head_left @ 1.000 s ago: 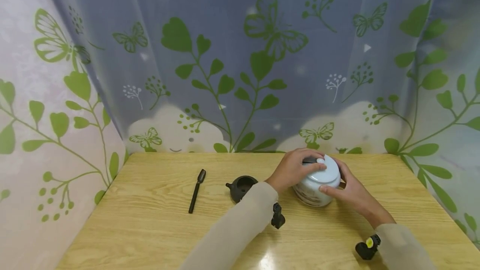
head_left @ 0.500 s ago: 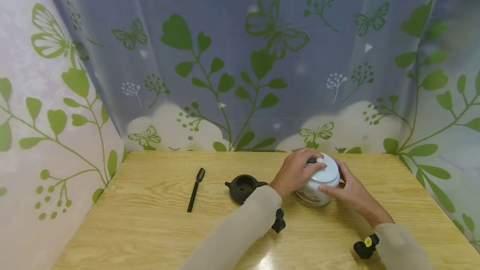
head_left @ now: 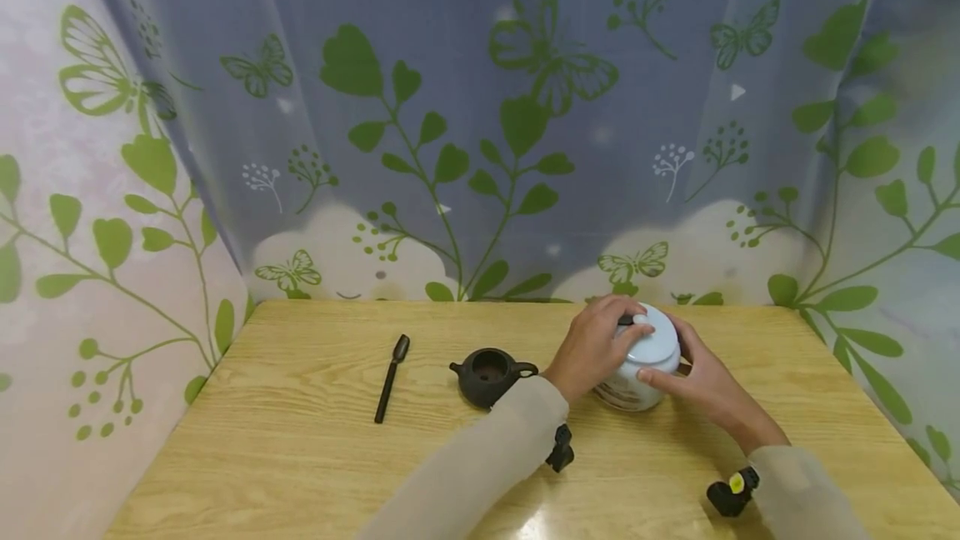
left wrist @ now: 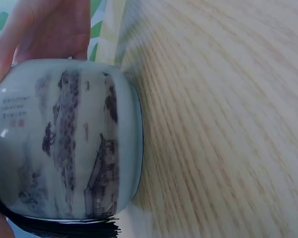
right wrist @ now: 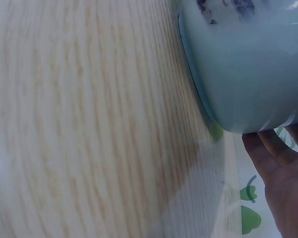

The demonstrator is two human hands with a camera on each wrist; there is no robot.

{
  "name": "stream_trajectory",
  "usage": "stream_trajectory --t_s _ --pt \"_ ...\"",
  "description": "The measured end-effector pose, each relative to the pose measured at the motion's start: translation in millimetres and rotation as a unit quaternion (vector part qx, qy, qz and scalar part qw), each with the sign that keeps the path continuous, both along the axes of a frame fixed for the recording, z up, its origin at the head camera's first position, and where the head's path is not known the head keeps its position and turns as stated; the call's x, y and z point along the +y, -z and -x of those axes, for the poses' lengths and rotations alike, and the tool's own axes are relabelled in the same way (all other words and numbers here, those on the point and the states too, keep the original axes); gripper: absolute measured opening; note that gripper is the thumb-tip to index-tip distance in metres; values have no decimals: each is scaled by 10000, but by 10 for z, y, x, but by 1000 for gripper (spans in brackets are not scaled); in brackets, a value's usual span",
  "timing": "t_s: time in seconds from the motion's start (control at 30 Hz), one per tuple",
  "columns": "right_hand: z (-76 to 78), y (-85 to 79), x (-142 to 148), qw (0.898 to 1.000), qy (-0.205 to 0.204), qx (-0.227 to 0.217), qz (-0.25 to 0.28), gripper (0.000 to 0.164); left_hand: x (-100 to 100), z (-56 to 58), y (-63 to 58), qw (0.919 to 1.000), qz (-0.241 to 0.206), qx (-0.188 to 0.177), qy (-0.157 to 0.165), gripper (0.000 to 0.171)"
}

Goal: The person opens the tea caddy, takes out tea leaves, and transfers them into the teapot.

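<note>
A white porcelain jar (head_left: 637, 398) with a dark painted landscape stands on the table at the right, its pale lid (head_left: 660, 346) on top. My left hand (head_left: 592, 348) reaches over from the left, fingers and thumb pinching the lid's small knob. My right hand (head_left: 708, 382) grips the right side of the jar, thumb in front and fingers behind. In the left wrist view, a black tassel (left wrist: 64, 227) hangs along the jar (left wrist: 59, 144). The right wrist view shows the fingers (right wrist: 278, 148) against the jar's wall.
Left of the jar sits a dark, lidless teapot (head_left: 476, 394), its handle side close to my left sleeve (head_left: 487, 465). Farther left lies a slim black scoop (head_left: 388, 386). A patterned curtain (head_left: 450, 148) rises behind the wooden table (head_left: 285, 440).
My left wrist and sleeve have shifted slightly right, showing more of the teapot's handle. Both hands keep their places on the jar and lid.
</note>
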State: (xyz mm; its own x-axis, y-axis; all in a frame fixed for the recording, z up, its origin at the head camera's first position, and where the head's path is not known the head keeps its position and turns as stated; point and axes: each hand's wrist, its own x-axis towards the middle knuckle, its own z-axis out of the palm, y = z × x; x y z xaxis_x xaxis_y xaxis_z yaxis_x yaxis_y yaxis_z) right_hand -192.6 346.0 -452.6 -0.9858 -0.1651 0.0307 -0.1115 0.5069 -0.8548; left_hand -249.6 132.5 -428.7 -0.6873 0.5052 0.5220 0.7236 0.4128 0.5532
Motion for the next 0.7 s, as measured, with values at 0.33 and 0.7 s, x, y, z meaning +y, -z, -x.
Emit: stream_trajectory --t_s 0.33,0.7 --pt "-30 -30 0 10000 -53 27 34 101 51 -73 -7 9977 138 433 -497 26" --pt "-25 -16 5 9999 -86 101 -75 101 80 -133 3 9946 151 614 -827 24"
